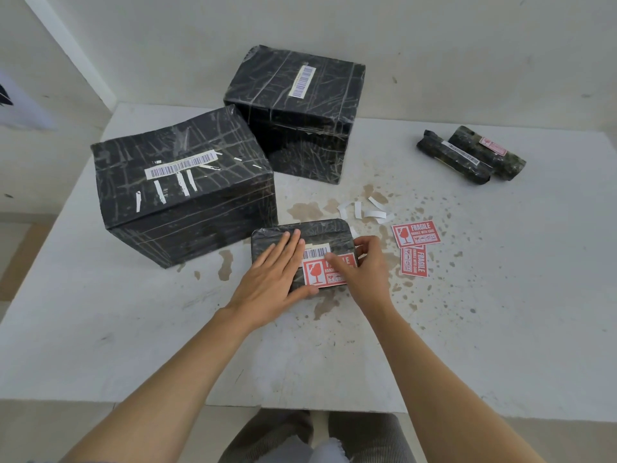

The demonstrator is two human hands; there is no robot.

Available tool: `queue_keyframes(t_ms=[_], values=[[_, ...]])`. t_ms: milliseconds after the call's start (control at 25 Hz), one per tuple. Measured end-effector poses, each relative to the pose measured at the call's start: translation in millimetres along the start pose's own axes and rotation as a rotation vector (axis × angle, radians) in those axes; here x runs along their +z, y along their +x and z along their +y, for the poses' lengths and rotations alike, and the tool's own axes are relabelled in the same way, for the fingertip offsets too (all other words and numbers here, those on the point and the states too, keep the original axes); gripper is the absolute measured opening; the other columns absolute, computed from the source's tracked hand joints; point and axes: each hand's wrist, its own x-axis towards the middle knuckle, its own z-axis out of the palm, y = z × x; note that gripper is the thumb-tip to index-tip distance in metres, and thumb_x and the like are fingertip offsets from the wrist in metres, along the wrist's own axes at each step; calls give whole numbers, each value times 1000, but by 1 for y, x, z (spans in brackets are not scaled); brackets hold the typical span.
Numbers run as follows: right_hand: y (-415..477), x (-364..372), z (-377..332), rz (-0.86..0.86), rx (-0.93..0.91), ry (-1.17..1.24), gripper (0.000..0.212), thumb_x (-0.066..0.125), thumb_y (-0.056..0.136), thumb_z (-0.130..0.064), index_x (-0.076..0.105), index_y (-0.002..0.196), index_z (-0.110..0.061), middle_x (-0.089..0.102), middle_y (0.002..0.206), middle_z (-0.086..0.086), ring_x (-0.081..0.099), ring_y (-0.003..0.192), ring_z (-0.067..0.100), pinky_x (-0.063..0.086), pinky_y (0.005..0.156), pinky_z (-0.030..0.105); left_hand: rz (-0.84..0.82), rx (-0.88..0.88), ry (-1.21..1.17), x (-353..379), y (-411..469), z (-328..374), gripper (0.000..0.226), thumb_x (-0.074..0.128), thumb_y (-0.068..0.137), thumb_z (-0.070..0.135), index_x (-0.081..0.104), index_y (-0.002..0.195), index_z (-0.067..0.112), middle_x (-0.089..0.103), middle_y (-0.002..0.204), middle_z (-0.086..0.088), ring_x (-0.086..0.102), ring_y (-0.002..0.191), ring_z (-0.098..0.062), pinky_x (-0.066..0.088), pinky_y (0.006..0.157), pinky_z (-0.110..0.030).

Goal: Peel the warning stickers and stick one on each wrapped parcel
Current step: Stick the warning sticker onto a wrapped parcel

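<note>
A small flat black-wrapped parcel [320,232] lies on the white table [467,329] in front of me. My left hand [270,279] rests flat on its left half, fingers straight. A red FRAGILE sticker [315,272] sits on the parcel's top, below a barcode label. My right hand [364,265] presses the sticker's right part with its fingers, thumb at the parcel's right edge. Two loose red stickers [415,233] [414,261] lie to the right. Two big black boxes [180,185] [293,111] carry only barcode labels.
Two black rolled parcels [454,158] [487,153] lie at the far right; the back one bears a red sticker. White peeled backing strips [365,210] lie behind the small parcel. Brown stains mark the table. A wall stands close behind.
</note>
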Motion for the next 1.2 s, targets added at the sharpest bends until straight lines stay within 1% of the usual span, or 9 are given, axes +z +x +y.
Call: queue_keyframes(t_ms=[200, 360, 480, 560, 640, 760, 880, 1040, 1200], values=[[-4, 11, -8, 13, -49, -238, 86, 84, 61, -48, 37, 123, -11, 48, 121, 3, 50, 109, 18, 45, 86, 30, -15, 25, -40, 1, 2, -3, 97, -7, 69, 81, -25, 141, 18, -30, 151, 2, -31, 137, -12, -17, 110, -25], [-5, 15, -12, -13, -53, -409, 103, 79, 56, -60, 31, 131, -10, 41, 129, 4, 42, 120, 21, 40, 97, 33, -41, 64, -52, -2, 0, -6, 108, 21, 68, 81, -27, 139, 15, -34, 147, 3, -37, 132, -12, -26, 104, -22], [-5, 9, -11, -106, -73, -384, 112, 84, 54, -55, 25, 137, -9, 36, 131, 5, 35, 125, 20, 34, 103, 32, -17, 105, -29, 0, -1, -7, 115, 33, 67, 78, -24, 140, 10, -33, 147, 2, -38, 132, -14, -29, 102, -22], [-7, 3, -7, -180, -105, -316, 114, 88, 54, -46, 21, 140, -9, 33, 131, 4, 32, 125, 17, 29, 104, 27, -2, 111, -8, 2, 0, -9, 113, 31, 69, 79, -21, 142, 10, -29, 149, 0, -34, 133, -17, -26, 104, -26], [-9, -3, -5, -234, -127, -297, 117, 88, 54, -44, 19, 141, -11, 31, 128, 1, 30, 123, 14, 28, 105, 27, 21, 110, 25, 6, 0, -9, 107, 17, 71, 82, -16, 144, 11, -23, 152, -2, -28, 136, -18, -21, 107, -31], [-10, -10, -2, -282, -137, -277, 114, 88, 56, -40, 19, 143, -14, 31, 128, -1, 32, 121, 11, 31, 104, 27, 94, 95, 90, 12, 0, -10, 98, 12, 80, 76, 3, 149, 8, -1, 156, -8, -3, 143, -24, -2, 112, -42], [-8, -18, -2, -321, -123, -207, 105, 87, 60, -35, 25, 142, -19, 34, 125, -5, 37, 120, 11, 36, 103, 30, 135, 88, 112, 17, -1, -10, 93, 29, 84, 72, 15, 148, 6, 17, 155, -12, 16, 142, -25, 14, 111, -46], [-5, -33, -2, -406, -83, -118, 85, 80, 72, -28, 32, 142, -24, 41, 124, -5, 49, 113, 16, 46, 96, 30, 168, 111, 115, 16, -1, -10, 91, 38, 82, 65, 21, 146, 3, 25, 154, -15, 21, 141, -27, 19, 111, -45], [-2, -51, -4, -489, -63, 30, 60, 68, 84, -8, 44, 137, -24, 59, 117, -2, 58, 98, 13, 51, 77, 20, 139, 96, 75, 13, -2, -8, 95, 30, 81, 72, 14, 148, 6, 15, 155, -11, 14, 142, -26, 11, 111, -48]])
